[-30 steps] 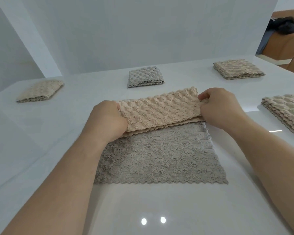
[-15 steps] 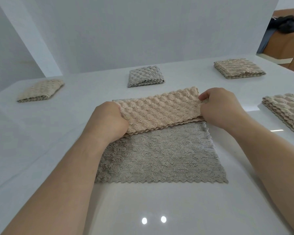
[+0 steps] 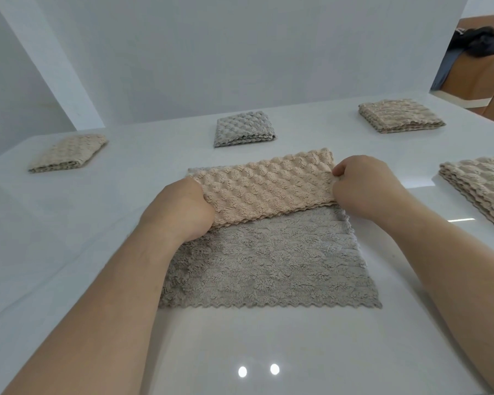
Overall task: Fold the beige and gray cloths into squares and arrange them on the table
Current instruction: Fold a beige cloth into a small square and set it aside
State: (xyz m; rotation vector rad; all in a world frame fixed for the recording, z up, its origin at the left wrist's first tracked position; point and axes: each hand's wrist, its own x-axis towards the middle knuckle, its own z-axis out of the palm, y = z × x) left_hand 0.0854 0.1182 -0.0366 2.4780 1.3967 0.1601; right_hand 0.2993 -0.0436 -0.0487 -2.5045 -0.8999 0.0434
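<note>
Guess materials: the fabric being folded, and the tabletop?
Fabric: likely plush microfibre or coral fleece; fuzzy pile, puffed bubble texture on the beige flap, zigzag-cut edges. Tabletop: hard, glossy white, maybe laminate or stone; it reflects two lights.

White partition wall point(image 3: 240, 52) behind; brown chair point(image 3: 474, 81) upper right, dark garment point(image 3: 485, 44) draped over it.

Left forearm point(image 3: 111, 295) and right forearm point(image 3: 454, 266) reached forward, bare. Left hand point(image 3: 183, 206) had its fingers curled, gripping the left end of beige bubble-textured cloth point(image 3: 268, 189). Right hand point(image 3: 365, 186) was knuckles-up, pinching the right end.
</note>
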